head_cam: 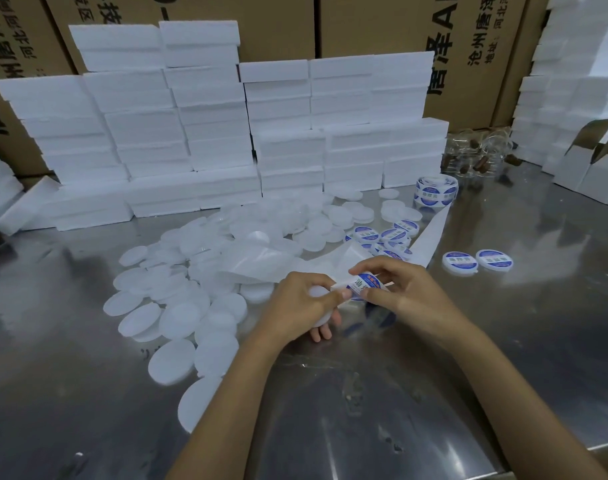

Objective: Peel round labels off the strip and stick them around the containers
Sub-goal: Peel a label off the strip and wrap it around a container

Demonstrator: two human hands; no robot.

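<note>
My left hand [304,301] grips a round white container [318,294] over the metal table, its lower part hidden by my fingers. My right hand [397,289] pinches a round blue-and-white label [363,283] on the white backing strip [423,237], right against the container. The empty strip trails up to a label roll [435,190] at the back. A heap of plain white round containers [198,289] spreads to the left. Several labelled containers [389,239] lie behind my hands, and two more labelled ones [477,261] sit to the right.
Stacks of white foam boxes [226,133] form a wall at the back, with brown cartons [382,22] behind. More white boxes [579,116] rise at the right. Clear jars [479,155] stand near the roll. Bare metal table [330,410] lies in front.
</note>
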